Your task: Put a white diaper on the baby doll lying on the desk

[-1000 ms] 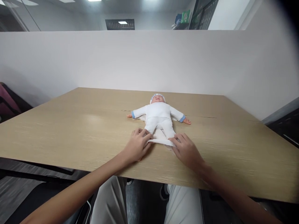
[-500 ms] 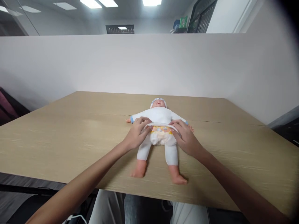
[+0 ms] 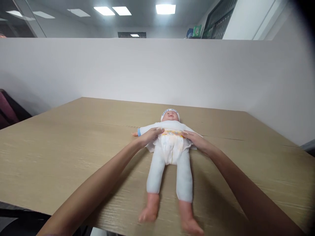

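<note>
A baby doll (image 3: 170, 124) lies on its back on the table, head away from me. It wears a white cap, a white long-sleeved top with blue cuffs, and white leggings. Around its hips is a white diaper (image 3: 171, 147) with an orange printed waistband. My left hand (image 3: 153, 135) is closed on the diaper's upper left corner, fingertips at the waistband. At the upper right corner, my right hand (image 3: 194, 137) grips the waistband in the same way. Loose white material shows beneath both hands at the doll's sides. The doll's right-side hand is hidden behind my right hand.
The wide wooden table (image 3: 61, 141) has a seam running across it behind the doll. A white partition wall (image 3: 137, 68) with glass above stands along the far edge. A dark and maroon chair (image 3: 10, 111) is at the left.
The doll now appears closer to me, with its legs lower in view. The diaper front shows more fully, and the white rolled edge across its waistband is no longer visible. My hands stay at its waist.
</note>
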Motion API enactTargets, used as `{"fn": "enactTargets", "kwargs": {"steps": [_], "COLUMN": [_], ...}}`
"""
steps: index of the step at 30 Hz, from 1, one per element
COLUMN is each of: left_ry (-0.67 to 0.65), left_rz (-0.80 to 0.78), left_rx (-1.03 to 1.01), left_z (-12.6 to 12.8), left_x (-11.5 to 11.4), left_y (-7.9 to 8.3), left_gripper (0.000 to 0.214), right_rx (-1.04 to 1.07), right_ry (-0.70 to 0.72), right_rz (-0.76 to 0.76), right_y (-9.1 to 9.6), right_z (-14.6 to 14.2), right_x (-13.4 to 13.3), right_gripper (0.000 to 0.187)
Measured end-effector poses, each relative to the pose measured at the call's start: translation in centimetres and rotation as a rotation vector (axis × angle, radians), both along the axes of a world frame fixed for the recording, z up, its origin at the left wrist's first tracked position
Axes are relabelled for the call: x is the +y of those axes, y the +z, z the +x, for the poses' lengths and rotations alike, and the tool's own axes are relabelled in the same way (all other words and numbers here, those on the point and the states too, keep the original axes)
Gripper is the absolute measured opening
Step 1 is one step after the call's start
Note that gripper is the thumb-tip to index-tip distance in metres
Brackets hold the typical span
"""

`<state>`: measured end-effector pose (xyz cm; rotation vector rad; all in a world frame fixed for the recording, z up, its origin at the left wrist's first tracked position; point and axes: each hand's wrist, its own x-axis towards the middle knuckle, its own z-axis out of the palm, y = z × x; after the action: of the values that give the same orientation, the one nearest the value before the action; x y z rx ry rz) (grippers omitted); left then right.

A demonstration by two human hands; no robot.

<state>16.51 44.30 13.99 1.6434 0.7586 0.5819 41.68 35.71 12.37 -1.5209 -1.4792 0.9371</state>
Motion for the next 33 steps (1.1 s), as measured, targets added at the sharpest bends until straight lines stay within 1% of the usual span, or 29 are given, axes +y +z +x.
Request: {"fn": "enactTargets", "kwargs": {"steps": [2, 4, 5, 7, 9, 11, 13, 14, 15, 16, 17, 18, 19, 21, 22, 24, 26, 28, 31, 33], "left_ry": [-0.044, -0.040, -0.007, 0.091, 0.168, 0.209, 0.264, 0.297, 0.312, 0.301, 0.259, 0.186, 0.096, -0.076, -0.141, -0.204, -0.178, -0.105, -0.030, -0.019], "left_rz": [-0.084, -0.132, -0.117, -0.034, 0.033, 0.057, 0.132, 0.216, 0.329, 0.461, 0.592, 0.698, 0.766, 0.818, 0.817, 0.813, 0.835, 0.881, 0.969, 1.061], "left_rx": [0.019, 0.041, 0.057, 0.085, 0.092, 0.077, 0.061, 0.048, 0.029, 0.005, -0.020, -0.040, -0.048, -0.021, -0.002, 0.005, -0.038, -0.087, -0.099, -0.067], "left_z": [-1.1, -2.0, -2.3, -2.5, -2.6, -2.5, -2.6, -2.6, -2.7, -2.7, -2.7, -2.7, -2.8, -3.0, -3.2, -3.9, -4.5, -5.1, -5.7, -6.0], "left_x": [-0.9, -1.4, -1.3, -0.9, -0.4, -0.2, -0.9, -1.5, -2.3, -3.2, -4.1, -5.0, -5.8, -6.8, -6.9, -6.8, -6.2, -5.6, -4.9, -4.6], "left_y": [0.2, 0.2, 0.2, -0.1, -0.4, -0.4, 0.2, 0.6, 1.0, 1.4, 1.6, 1.7, 1.5, 0.4, -0.4, -2.0, -3.1, -3.6, -3.4, -3.2], "left_gripper": [0.053, 0.052, 0.051, 0.049, 0.047, 0.045, 0.043, 0.041, 0.039, 0.037, 0.035, 0.034, 0.036, 0.045, 0.050, 0.053, 0.049, 0.040, 0.030, 0.029], "right_rx": [0.021, 0.030, 0.025, -0.013, -0.075, -0.170, -0.287, -0.351, -0.409, -0.452, -0.479, -0.492, -0.491, -0.463, -0.443, -0.404, -0.376, -0.375, -0.421, -0.472], "right_ry": [0.049, 0.082, 0.065, -0.033, -0.174, -0.310, -0.406, -0.413, -0.380, -0.310, -0.217, -0.114, -0.017, 0.126, 0.166, 0.205, 0.215, 0.215, 0.196, 0.164], "right_rz": [-0.041, -0.082, -0.087, -0.055, 0.031, 0.169, 0.354, 0.447, 0.529, 0.586, 0.615, 0.615, 0.588, 0.497, 0.456, 0.414, 0.425, 0.461, 0.532, 0.598], "right_y": [0.3, 0.6, 0.7, 0.6, 0.3, 0.2, 0.5, 0.8, 1.2, 1.4, 1.6, 1.5, 1.2, -0.2, -1.2, -3.2, -4.9, -5.7, -5.4, -4.8], "right_z": [-0.2, 0.0, 0.3, 1.1, 1.7, 1.7, 0.6, -0.3, -1.2, -2.2, -3.0, -3.7, -4.1, -4.1, -3.7, -2.6, -1.6, -0.9, -0.8, -0.8], "right_x": [-1.4, -2.4, -2.6, -2.5, -2.4, -2.7, -3.7, -4.3, -5.0, -5.6, -6.2, -6.5, -6.8, -6.8, -6.6, -6.3, -6.1, -6.0, -6.2, -6.5], "right_gripper": [0.052, 0.051, 0.051, 0.052, 0.050, 0.042, 0.035, 0.034, 0.033, 0.034, 0.038, 0.045, 0.052, 0.063, 0.066, 0.067, 0.066, 0.065, 0.062, 0.058]}}
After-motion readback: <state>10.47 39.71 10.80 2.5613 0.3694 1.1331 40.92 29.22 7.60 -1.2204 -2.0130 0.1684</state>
